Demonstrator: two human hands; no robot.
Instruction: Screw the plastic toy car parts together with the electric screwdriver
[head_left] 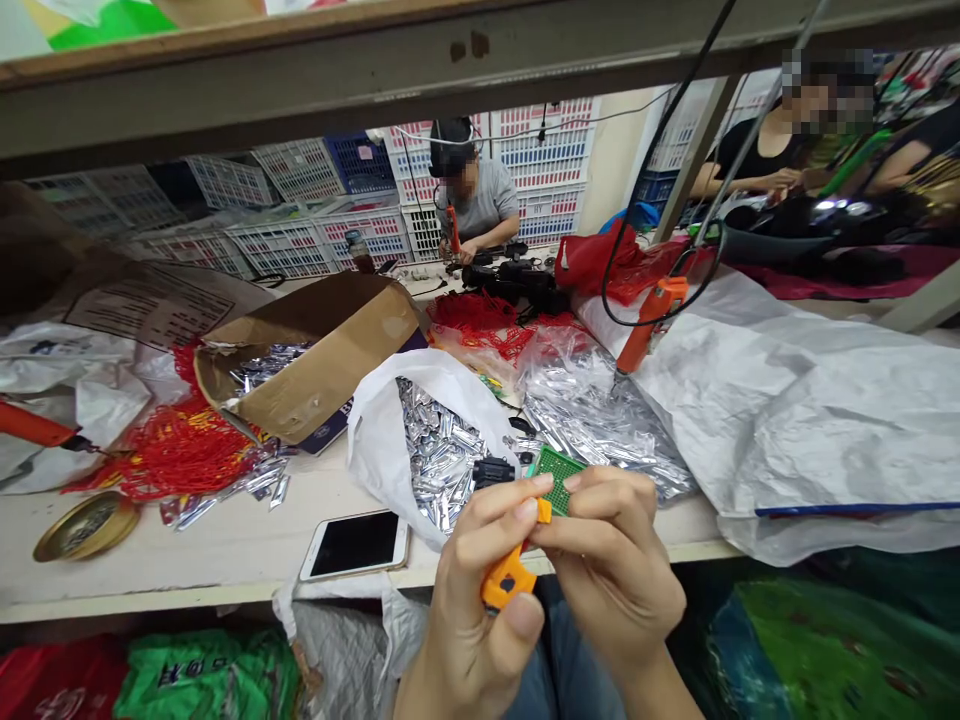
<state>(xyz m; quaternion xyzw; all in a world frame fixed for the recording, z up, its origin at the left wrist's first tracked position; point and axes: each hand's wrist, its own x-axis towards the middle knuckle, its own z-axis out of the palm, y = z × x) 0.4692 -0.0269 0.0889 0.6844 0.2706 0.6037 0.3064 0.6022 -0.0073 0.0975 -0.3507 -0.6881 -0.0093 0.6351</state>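
Note:
My left hand [480, 590] is closed around an orange plastic part [510, 578] with a dark round spot on its side. My right hand [611, 565] is closed too, thumb and fingertips pinched at the part's upper end; fingers cover much of that end. Just behind my fingertips is a small green mesh basket [559, 475]. A black ribbed piece [493, 472] lies beside it, at the edge of a white bag [375, 425] filled with small silver strips [439, 450].
A white phone [356, 545] lies near the table edge. Left are a gold dish [86, 525], red cords [187, 455] and a cardboard box [322, 350]. An orange electric screwdriver [649, 325] hangs at right over clear-bagged silver pieces [622, 420]. Co-workers sit across the table.

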